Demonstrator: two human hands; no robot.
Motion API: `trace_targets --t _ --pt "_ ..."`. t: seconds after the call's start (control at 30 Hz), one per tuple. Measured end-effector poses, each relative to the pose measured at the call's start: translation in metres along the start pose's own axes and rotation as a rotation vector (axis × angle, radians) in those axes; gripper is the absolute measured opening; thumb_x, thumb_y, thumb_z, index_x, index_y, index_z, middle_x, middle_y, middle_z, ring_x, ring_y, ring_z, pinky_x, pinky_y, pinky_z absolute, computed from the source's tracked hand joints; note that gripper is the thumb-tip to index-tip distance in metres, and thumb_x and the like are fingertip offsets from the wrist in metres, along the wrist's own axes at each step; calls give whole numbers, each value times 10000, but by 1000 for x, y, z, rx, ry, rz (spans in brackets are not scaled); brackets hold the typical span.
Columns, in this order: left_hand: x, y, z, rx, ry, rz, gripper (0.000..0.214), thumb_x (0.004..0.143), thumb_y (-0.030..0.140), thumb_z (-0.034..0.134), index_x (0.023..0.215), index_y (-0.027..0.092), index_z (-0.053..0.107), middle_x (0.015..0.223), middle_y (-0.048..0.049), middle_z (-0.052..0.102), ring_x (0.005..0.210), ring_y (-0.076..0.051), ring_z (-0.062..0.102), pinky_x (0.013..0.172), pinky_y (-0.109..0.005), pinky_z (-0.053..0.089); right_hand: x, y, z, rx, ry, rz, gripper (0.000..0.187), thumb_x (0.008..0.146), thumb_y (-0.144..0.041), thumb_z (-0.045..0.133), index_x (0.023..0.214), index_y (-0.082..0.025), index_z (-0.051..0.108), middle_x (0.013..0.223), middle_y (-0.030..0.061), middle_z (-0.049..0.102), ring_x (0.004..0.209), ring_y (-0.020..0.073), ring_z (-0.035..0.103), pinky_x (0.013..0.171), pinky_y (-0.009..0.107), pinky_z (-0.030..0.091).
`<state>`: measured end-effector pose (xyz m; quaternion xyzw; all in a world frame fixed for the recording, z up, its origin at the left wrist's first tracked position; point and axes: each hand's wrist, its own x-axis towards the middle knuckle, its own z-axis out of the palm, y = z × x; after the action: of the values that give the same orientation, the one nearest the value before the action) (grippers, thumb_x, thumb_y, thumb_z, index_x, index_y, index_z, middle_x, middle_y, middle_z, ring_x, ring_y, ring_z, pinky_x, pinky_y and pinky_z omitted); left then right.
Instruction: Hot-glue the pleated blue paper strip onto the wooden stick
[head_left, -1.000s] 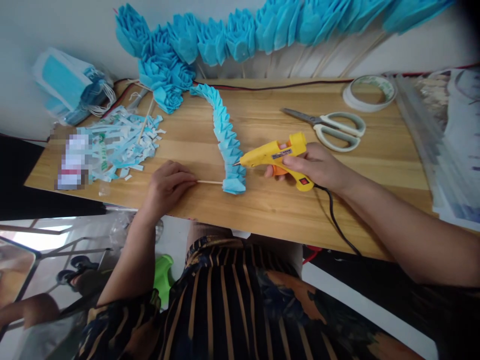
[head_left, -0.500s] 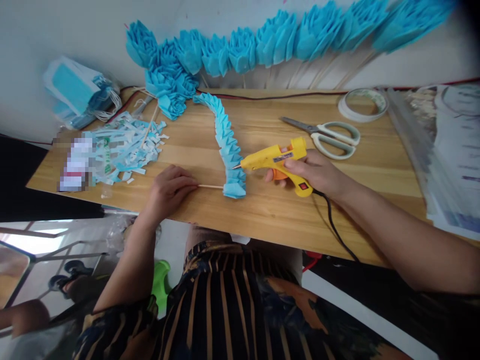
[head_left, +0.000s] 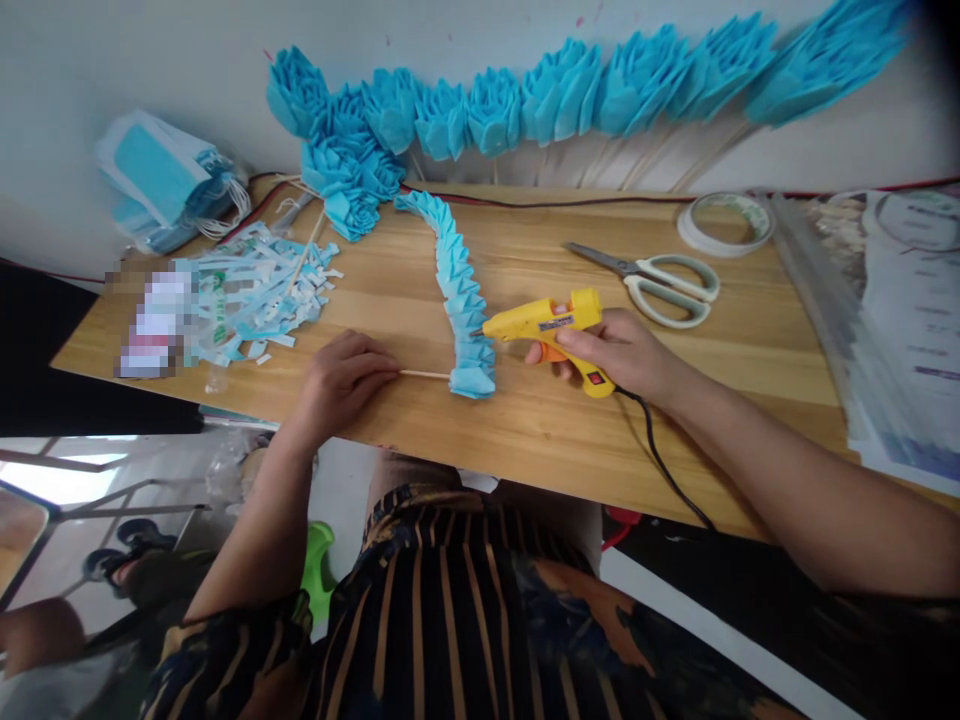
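My left hand (head_left: 351, 378) is closed on a thin wooden stick (head_left: 426, 375) lying low over the table. The stick's far end meets the near end of a folded light-blue petal strip (head_left: 457, 280), which curves away toward the back. In my right hand (head_left: 611, 350) is a yellow hot glue gun (head_left: 551, 325), with fingers at its orange trigger. The gun's nozzle points left and is at the strip's right edge, a little above the stick end; whether it touches I cannot tell. A black cord runs from the grip toward the table's front edge.
Scissors (head_left: 645, 280) and a tape roll (head_left: 725, 222) lie right of the strip. Finished blue fabric flowers (head_left: 562, 90) on sticks line the wall. Left are blue-white scraps (head_left: 262, 290) and a bundle of face masks (head_left: 157, 180). Plastic sleeves (head_left: 817, 300) lie far right.
The glue gun has shifted slightly left and down along the strip's edge in my right hand. My left hand keeps its hold on the stick. The whole view has tilted a little.
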<state>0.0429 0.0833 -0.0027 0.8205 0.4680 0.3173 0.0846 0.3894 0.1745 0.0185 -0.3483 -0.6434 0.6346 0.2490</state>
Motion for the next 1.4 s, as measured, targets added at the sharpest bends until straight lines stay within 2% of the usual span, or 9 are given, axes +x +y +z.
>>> trace_targets --t 0.07,0.2,0.4,0.63,0.83,1.07,1.23,1.4 --pt "0 1 -1 -1 -4 -6 163 990 217 638 909 179 774 884 -67 708 827 -190 622 728 -320 491 1 2 -2 -1 19 1 442 882 -628 712 840 -194 785 859 108 760 590 129 612 523 283 475" --pt "0 1 -1 7 -23 -35 158 990 243 650 915 185 776 892 -66 713 840 -194 630 743 -326 498 2 4 -8 52 69 -20 499 882 -685 672 800 -202 769 790 89 749 586 151 623 546 302 499" --pt "0 0 1 7 13 -23 130 971 251 681 898 171 751 863 -60 699 812 -183 628 711 -307 493 4 2 -9 140 109 -16 568 823 -713 711 771 -149 749 833 107 780 587 132 645 546 254 523" --pt "-2 -1 -1 -3 14 -78 156 973 271 661 869 184 738 868 -55 706 826 -189 641 745 -322 515 7 -1 -6 213 130 -61 523 849 -641 720 830 -119 726 849 129 785 604 131 658 591 255 544" --pt "-4 -1 -4 4 -5 -122 183 991 293 628 891 193 744 882 -53 711 853 -197 660 779 -333 540 5 0 -9 224 83 -59 480 883 -638 699 804 -165 688 840 106 777 662 144 667 635 262 557" --pt "-8 -1 -7 -14 -43 -129 194 997 293 605 897 198 740 891 -58 712 851 -202 661 778 -339 546 0 -6 -7 146 -33 -17 589 788 -725 749 774 -137 764 817 100 774 711 149 672 664 243 568" --pt "-10 2 -6 -13 -10 -116 189 1000 267 615 900 173 746 896 -69 714 855 -191 668 781 -318 541 2 -3 -8 188 -25 -36 551 789 -695 768 802 -144 780 800 94 772 648 132 657 621 242 557" --pt "-9 4 -6 -16 13 -136 173 971 274 656 871 182 763 873 -64 720 824 -192 669 745 -319 544 2 -1 -10 132 -28 -27 564 831 -704 718 765 -146 763 824 110 773 696 153 679 676 267 559"
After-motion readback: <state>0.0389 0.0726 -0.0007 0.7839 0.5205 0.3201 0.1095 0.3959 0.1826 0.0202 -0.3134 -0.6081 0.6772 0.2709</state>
